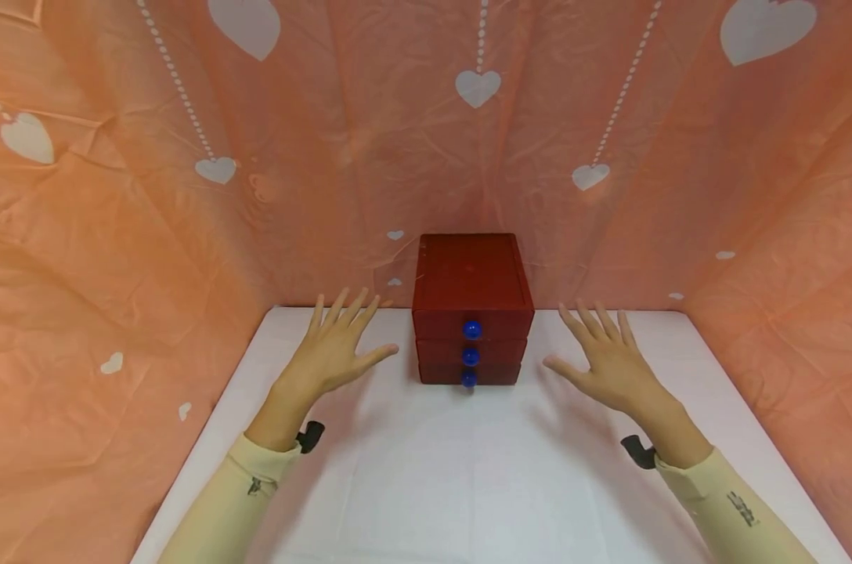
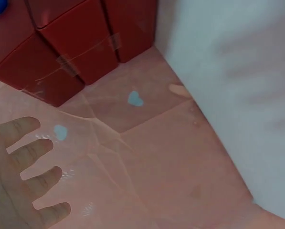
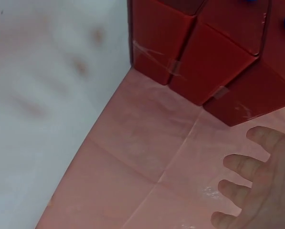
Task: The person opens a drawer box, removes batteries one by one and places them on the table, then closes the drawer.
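Observation:
A red chest of three stacked drawers (image 1: 473,270) stands at the back of the white table, its front towards me. Each drawer front carries a round blue knob (image 1: 471,330), and all three drawers look pushed in. My left hand (image 1: 327,351) hovers left of the chest with its fingers spread and straight, holding nothing. On the other side my right hand (image 1: 605,364) is held up in the same way, fingers apart, thumb towards the chest. Both wrist views show the chest's red sides (image 2: 80,52) with bits of clear tape, apart from the fingertips.
A white cloth-like surface (image 1: 461,478) covers the table. Orange sheeting (image 1: 370,157) printed with white hearts hangs behind the chest and along both sides, close to the table's edges. Each wrist has a small dark mount (image 1: 312,436) at the cuff.

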